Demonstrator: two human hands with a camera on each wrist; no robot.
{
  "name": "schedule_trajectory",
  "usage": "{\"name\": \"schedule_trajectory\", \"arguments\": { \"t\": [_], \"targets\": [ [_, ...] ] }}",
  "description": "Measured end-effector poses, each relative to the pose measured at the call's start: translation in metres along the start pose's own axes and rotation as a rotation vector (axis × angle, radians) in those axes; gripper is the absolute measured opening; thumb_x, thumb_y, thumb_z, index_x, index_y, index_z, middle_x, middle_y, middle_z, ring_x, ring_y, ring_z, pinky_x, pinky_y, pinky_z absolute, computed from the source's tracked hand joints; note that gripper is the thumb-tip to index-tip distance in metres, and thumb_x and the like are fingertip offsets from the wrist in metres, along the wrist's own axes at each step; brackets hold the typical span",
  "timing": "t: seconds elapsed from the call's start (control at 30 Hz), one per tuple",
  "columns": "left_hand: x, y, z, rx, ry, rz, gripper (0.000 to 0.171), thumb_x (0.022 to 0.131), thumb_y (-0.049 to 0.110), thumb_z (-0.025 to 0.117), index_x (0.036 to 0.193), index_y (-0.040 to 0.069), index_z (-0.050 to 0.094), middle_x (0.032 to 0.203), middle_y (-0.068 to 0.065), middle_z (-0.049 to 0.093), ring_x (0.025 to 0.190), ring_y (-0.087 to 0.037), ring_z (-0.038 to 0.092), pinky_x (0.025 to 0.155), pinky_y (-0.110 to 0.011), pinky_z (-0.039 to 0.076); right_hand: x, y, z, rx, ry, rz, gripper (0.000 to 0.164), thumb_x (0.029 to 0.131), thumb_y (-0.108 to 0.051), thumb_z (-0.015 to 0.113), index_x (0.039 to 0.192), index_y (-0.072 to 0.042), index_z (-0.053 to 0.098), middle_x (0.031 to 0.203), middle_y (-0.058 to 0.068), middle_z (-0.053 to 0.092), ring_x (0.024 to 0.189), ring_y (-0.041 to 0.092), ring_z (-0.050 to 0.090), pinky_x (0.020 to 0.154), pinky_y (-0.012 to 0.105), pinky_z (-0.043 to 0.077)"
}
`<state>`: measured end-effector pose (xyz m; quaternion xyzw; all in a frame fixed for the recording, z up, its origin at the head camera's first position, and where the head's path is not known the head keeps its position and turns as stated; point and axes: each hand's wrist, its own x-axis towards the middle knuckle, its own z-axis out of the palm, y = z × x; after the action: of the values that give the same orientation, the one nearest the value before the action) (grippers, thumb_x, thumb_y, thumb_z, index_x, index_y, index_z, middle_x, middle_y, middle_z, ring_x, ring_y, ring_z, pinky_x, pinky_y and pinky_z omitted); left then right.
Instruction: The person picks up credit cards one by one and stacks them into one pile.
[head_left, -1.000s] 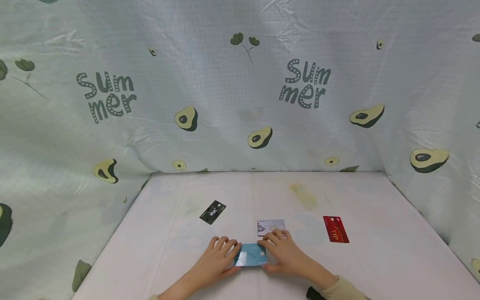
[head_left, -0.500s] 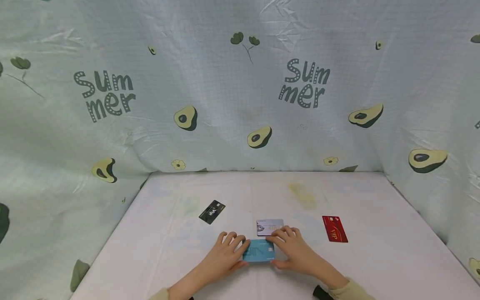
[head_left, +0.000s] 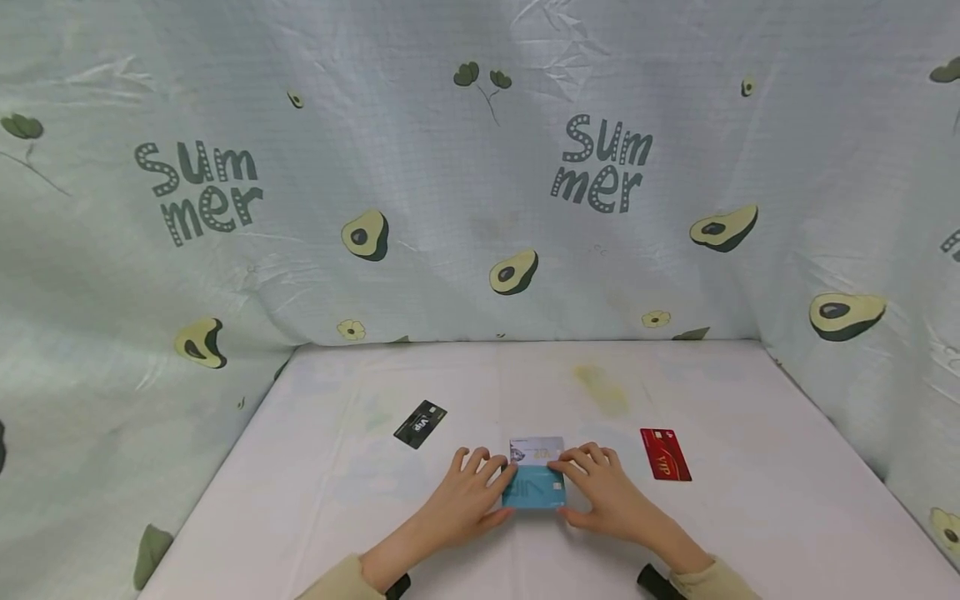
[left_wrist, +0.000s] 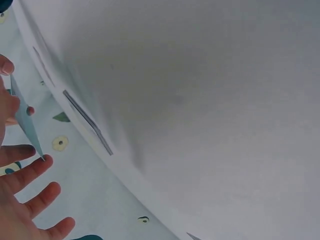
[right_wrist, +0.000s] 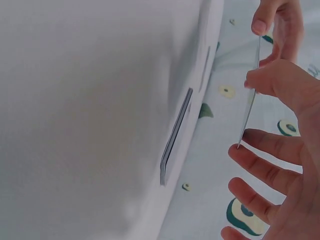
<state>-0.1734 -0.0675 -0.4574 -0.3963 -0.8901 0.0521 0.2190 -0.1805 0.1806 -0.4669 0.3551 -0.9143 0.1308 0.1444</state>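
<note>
A blue card (head_left: 534,488) is held up off the table between both hands. My left hand (head_left: 467,492) pinches its left edge with thumb and fingers. At the right edge my right hand (head_left: 604,490) pinches it the same way. In the right wrist view the blue card (right_wrist: 250,112) shows edge-on, with a gap between it and the table. Just beyond it lies a silver card (head_left: 536,451), its near part hidden by the blue one. From the side, that spot appears as a thin stack of cards (right_wrist: 175,140) lying flat.
A black VIP card (head_left: 420,424) lies to the left, and a red VIP card (head_left: 666,455) to the right. The white table (head_left: 330,500) meets an avocado-print curtain (head_left: 435,167) at its back and sides.
Both hands have carried the blue card right and away from the person, to the near edge of the silver card, which it now partly covers from view. The other cards stayed put.
</note>
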Motion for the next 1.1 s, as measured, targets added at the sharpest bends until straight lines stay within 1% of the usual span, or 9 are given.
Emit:
{"name": "schedule_trajectory", "arguments": {
  "t": [0.13, 0.37, 0.7, 0.87, 0.97, 1.1],
  "targets": [
    [0.010, -0.001, 0.002, 0.032, 0.002, 0.007, 0.053, 0.081, 0.051, 0.054, 0.121, 0.017, 0.052, 0.111, 0.001, 0.054, 0.100, -0.019, 0.044, 0.084, -0.042, 0.037, 0.001, 0.006, -0.002, -0.001, 0.002, 0.032, 0.057, 0.068, -0.037, 0.072, 0.118, -0.015, 0.055, 0.110, -0.001, 0.052, 0.100, 0.017, 0.039, 0.082, 0.046, 0.033],
    [0.024, -0.004, 0.004, 0.044, 0.001, 0.013, 0.052, 0.081, 0.051, 0.054, 0.121, 0.017, 0.052, 0.111, 0.002, 0.053, 0.100, -0.019, 0.044, 0.084, -0.042, 0.037, 0.003, 0.017, -0.002, -0.013, 0.062, 0.034, 0.055, 0.065, -0.032, 0.074, 0.114, -0.013, 0.057, 0.106, 0.001, 0.053, 0.096, 0.018, 0.041, 0.077, 0.046, 0.035],
    [0.033, -0.009, 0.014, 0.048, -0.004, 0.013, 0.051, 0.082, 0.050, 0.053, 0.120, 0.016, 0.052, 0.110, 0.002, 0.052, 0.099, -0.019, 0.045, 0.083, -0.043, 0.037, 0.010, 0.026, 0.001, 0.001, 0.024, 0.079, 0.055, 0.067, -0.032, 0.073, 0.116, -0.014, 0.056, 0.108, 0.002, 0.053, 0.097, 0.019, 0.041, 0.079, 0.048, 0.034],
    [0.036, -0.014, 0.018, 0.046, 0.004, 0.025, 0.051, 0.080, 0.050, 0.056, 0.118, 0.015, 0.053, 0.108, 0.002, 0.054, 0.096, -0.019, 0.046, 0.082, -0.044, 0.038, 0.017, 0.029, 0.001, -0.003, -0.017, 0.094, 0.054, 0.069, -0.033, 0.072, 0.117, -0.015, 0.055, 0.109, 0.002, 0.052, 0.098, 0.019, 0.040, 0.080, 0.049, 0.033],
    [0.037, -0.017, 0.020, 0.048, -0.006, 0.025, 0.051, 0.080, 0.050, 0.056, 0.118, 0.015, 0.053, 0.108, 0.002, 0.054, 0.096, -0.019, 0.046, 0.082, -0.044, 0.038, 0.020, 0.031, 0.002, -0.001, -0.028, 0.087, 0.054, 0.069, -0.033, 0.072, 0.117, -0.015, 0.055, 0.110, 0.002, 0.052, 0.098, 0.019, 0.040, 0.080, 0.049, 0.033],
    [0.039, -0.020, 0.021, 0.053, -0.045, 0.014, 0.051, 0.082, 0.050, 0.054, 0.120, 0.016, 0.052, 0.109, 0.002, 0.055, 0.097, -0.019, 0.045, 0.083, -0.043, 0.038, 0.025, 0.033, 0.003, -0.006, -0.032, 0.075, 0.054, 0.069, -0.033, 0.072, 0.116, -0.014, 0.055, 0.110, 0.002, 0.053, 0.098, 0.020, 0.041, 0.082, 0.050, 0.033]
  ]
}}
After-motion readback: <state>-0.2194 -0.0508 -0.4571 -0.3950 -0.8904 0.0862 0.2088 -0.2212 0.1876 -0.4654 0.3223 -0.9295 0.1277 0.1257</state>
